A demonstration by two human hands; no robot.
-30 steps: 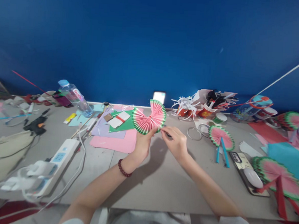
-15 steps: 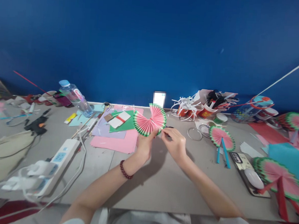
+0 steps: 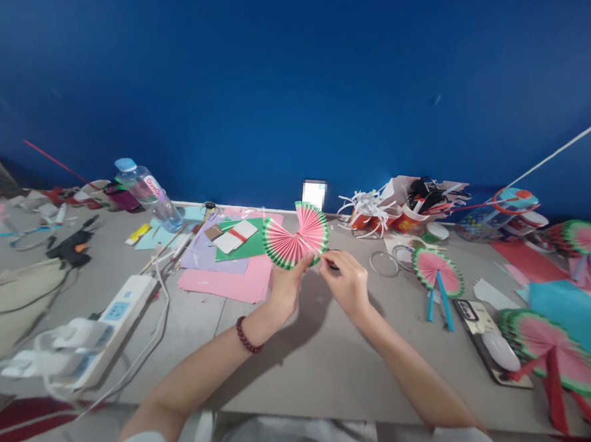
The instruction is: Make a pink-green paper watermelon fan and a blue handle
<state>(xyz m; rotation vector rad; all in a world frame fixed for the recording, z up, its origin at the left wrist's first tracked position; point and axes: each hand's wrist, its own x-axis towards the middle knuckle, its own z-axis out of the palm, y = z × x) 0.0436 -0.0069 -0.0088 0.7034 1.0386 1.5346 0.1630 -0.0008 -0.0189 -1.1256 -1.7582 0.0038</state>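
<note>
A pleated paper fan (image 3: 294, 242), pink with a green and white rim, is held up above the table in the head view. It is spread most of the way round, with a gap at its upper left. My left hand (image 3: 287, 288) grips its lower edge, thumb on the front. My right hand (image 3: 345, 277) is closed in a pinch at the fan's lower right edge; whether the fingertips hold the paper itself is too small to make out. Behind the fan lie green card (image 3: 247, 241) and pink paper sheets (image 3: 232, 280).
On the left are a power strip (image 3: 113, 330), a glue gun (image 3: 73, 247) and a water bottle (image 3: 150, 192). To the right are finished-looking fans (image 3: 437, 266), a phone (image 3: 464, 315), a mouse (image 3: 500, 351) and cups of paper strips (image 3: 408, 218). A blue wall (image 3: 303, 95) stands behind.
Almost nothing differs. Both hands keep their places at the fan, and the whole view has shifted very slightly.
</note>
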